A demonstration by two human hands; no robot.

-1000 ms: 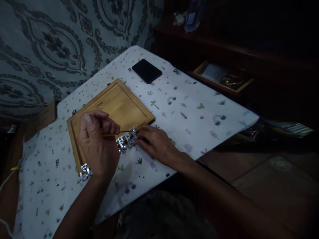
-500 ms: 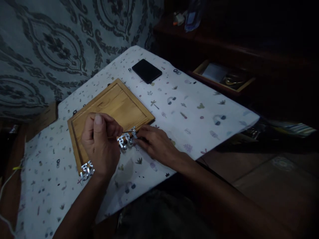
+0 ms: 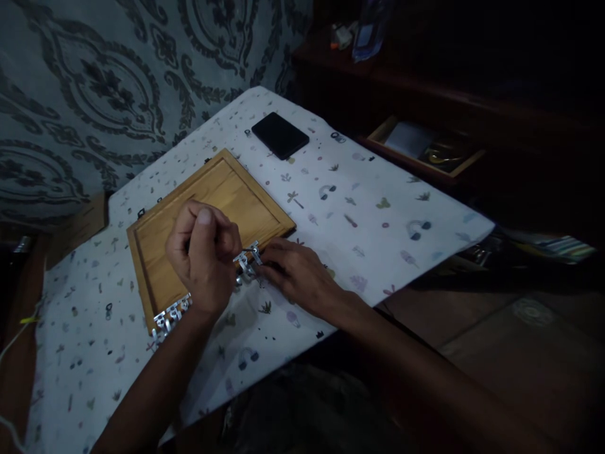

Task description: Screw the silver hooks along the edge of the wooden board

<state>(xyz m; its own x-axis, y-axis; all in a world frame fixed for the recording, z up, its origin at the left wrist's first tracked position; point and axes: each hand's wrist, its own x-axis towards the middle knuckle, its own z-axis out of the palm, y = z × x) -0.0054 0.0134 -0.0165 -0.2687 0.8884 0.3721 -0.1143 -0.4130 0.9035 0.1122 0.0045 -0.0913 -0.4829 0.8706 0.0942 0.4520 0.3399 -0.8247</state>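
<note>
A wooden board with a grooved border lies flat on the table. Along its near edge runs a silvery metal hook strip, partly hidden behind my left wrist. My left hand is closed above the strip, thumb up, around a thin dark-shafted tool. The shaft's tip reaches the strip's right end; the rest of the tool is inside the fist, so its exact kind is hidden. My right hand is closed, fingertips pinching the strip's right end at the board's near corner.
A black phone-like slab lies farther back on the patterned white tablecloth. Beyond the table's right edge is an open drawer with items inside. A clear bottle stands on the dark cabinet. A white cable hangs at left.
My left hand has shifted right and slightly up, uncovering more of the strip on its left side. My right hand stays at the strip's right end.
</note>
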